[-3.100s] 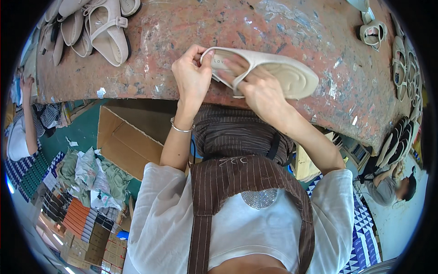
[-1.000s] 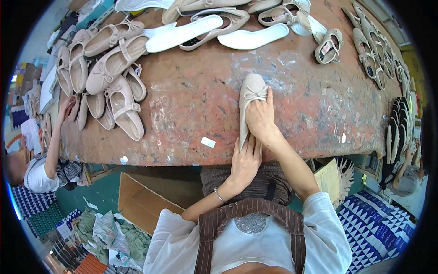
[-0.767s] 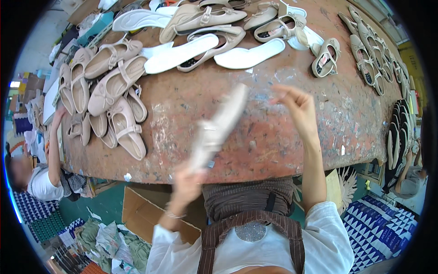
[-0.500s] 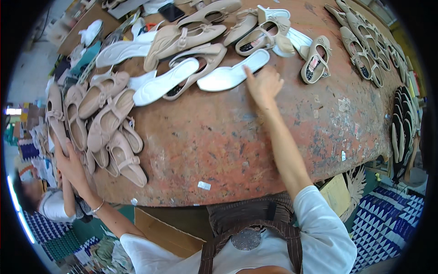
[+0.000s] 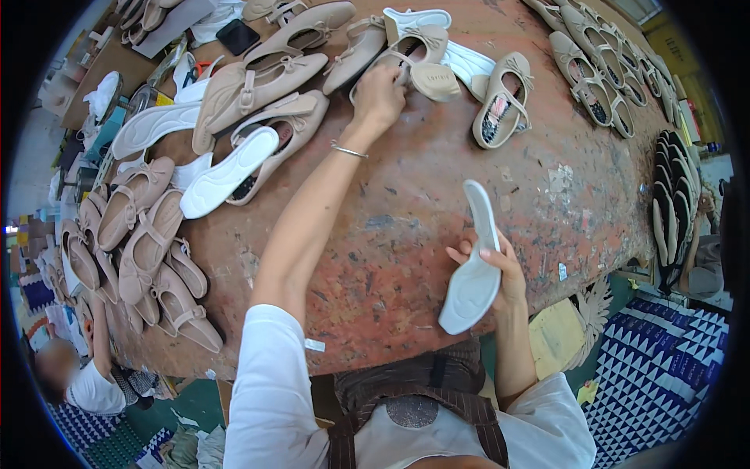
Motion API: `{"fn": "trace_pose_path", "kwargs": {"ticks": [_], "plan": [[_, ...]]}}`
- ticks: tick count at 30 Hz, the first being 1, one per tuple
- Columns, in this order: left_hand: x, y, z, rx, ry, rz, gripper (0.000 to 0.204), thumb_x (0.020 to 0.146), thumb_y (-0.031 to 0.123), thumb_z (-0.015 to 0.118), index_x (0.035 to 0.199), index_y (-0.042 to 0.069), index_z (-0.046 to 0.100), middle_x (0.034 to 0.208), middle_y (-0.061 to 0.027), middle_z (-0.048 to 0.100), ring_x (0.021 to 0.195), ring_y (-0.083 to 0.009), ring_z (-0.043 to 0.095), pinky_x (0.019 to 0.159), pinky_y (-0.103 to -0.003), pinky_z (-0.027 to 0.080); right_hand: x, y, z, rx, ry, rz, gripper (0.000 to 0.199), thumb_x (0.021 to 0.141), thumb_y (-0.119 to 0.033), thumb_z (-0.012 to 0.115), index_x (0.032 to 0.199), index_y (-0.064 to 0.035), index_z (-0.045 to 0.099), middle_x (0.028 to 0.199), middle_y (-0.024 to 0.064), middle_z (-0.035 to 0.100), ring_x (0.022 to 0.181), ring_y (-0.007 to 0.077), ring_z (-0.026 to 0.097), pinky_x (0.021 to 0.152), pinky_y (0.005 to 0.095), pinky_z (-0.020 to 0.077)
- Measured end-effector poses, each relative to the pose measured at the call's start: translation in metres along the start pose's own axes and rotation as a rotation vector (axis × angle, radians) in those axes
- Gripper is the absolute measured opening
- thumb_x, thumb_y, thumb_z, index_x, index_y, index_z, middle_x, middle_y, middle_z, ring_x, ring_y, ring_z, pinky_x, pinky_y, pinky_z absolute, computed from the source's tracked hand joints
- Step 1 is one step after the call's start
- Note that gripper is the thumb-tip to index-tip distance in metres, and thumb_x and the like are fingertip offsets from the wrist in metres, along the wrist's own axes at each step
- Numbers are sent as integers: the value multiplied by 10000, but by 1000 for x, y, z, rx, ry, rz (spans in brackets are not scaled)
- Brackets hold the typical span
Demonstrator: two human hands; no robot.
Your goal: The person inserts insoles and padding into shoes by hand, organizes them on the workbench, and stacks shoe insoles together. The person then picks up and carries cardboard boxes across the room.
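My right hand (image 5: 504,270) holds a white insole (image 5: 473,273) upright above the near part of the table, fingers behind it and thumb on its edge. My left hand (image 5: 379,102) reaches across to the back, its fingers closed round the near end of a beige strapped shoe (image 5: 426,47); part of the grip is hidden. A beige insole piece (image 5: 436,82) sticks out beside that shoe. To its right stands another beige shoe (image 5: 502,102) with a dark patterned lining. A second white insole (image 5: 229,172) rests against a beige shoe (image 5: 289,133) on the left.
Several beige shoes (image 5: 148,242) are heaped on the table's left side, and more (image 5: 594,70) line the back right. A phone (image 5: 237,37) lies at the back. Dark shoes (image 5: 676,195) stand beyond the right edge. Another person (image 5: 94,383) is at the far left.
My right hand has lifted the white insole off the table and brought it nearer. My left hand has left the shoe heap and reached the shoe at the back. The view has shifted rightward.
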State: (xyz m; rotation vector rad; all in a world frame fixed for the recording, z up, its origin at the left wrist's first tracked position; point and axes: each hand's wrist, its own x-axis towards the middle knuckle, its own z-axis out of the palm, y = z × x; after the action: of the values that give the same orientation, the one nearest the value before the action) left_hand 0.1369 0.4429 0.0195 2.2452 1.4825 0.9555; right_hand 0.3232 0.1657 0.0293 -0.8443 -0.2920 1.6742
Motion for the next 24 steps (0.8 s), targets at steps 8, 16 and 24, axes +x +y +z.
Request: {"fn": "trace_pose_path", "kwargs": {"ticks": [8,16,24], "plan": [[-244,82,-175,-312,-233,-231,207,774,-26,702,980,-2,710,828,-68,598,700,-167,559,622,-280,453,-46,-31,-9,-353,141,-126,561,1081,-411,360,1282,82,537,1102,184,668,797,172,649,776,344,578],[-427,90,-177,45,64,-321,224,817,11,727,1036,45,750,941,-97,622,905,-266,598,769,-342,485,-82,13,44,-1572,-399,-492,305,899,-144,605,1149,6,692,1177,118,661,1049,265,581,928,384,465],[-437,81,-148,-105,316,-872,649,773,191,850,1318,-38,580,971,-100,583,688,-138,589,609,-271,510,-70,97,74,-1725,-755,-713,267,713,-8,682,970,-8,754,1104,124,699,990,289,632,889,415,506]]}}
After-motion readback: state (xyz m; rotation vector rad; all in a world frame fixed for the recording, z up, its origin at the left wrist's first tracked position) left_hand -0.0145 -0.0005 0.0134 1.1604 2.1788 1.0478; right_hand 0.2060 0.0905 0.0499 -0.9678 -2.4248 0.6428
